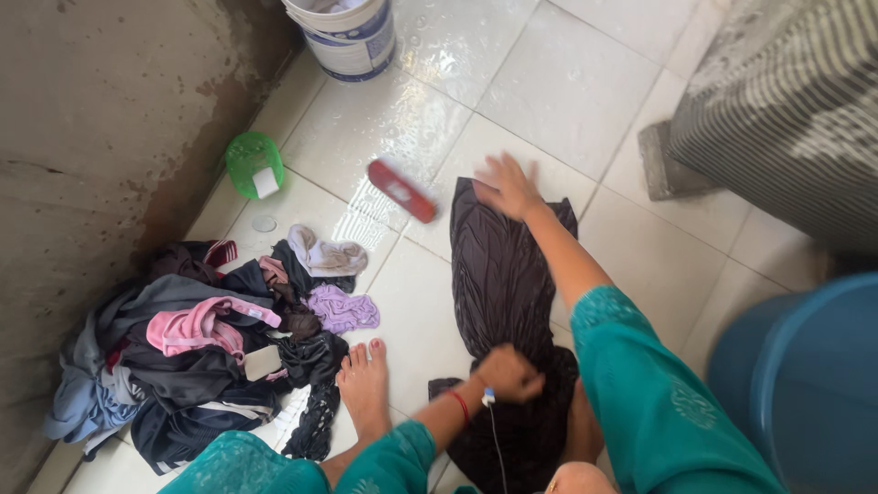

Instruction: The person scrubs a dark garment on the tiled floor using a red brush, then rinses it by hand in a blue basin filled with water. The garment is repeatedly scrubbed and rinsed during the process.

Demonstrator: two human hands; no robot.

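Dark cloth (pixel 501 284) lies stretched on the wet tiled floor (pixel 567 82), its long axis running away from the person, near end bunched by the knees, far end up toward the top of the view; left hand (pixel 508 373) is balled into a fist, clamping the near end of the cloth down; right hand (pixel 508 187) is out at the far end, fingers spread and a little blurred, palm pressed flat on the top edge of the fabric; so the two hands sit at opposite ends of the same long line, left close in, right far out; red brush (pixel 401 190) lies on the tiles just left of the right hand, apart from it, angled across the floor, and the right hand is clearly the nearer one; bare foot (pixel 364 384) is planted left of the cloth; beyond it a heap of clothes (pixel 197 343) sits against the wall; green basket (pixel 253 165) with a pale soap bar rests near the wall, and a white bucket (pixel 346 37) stands at the top
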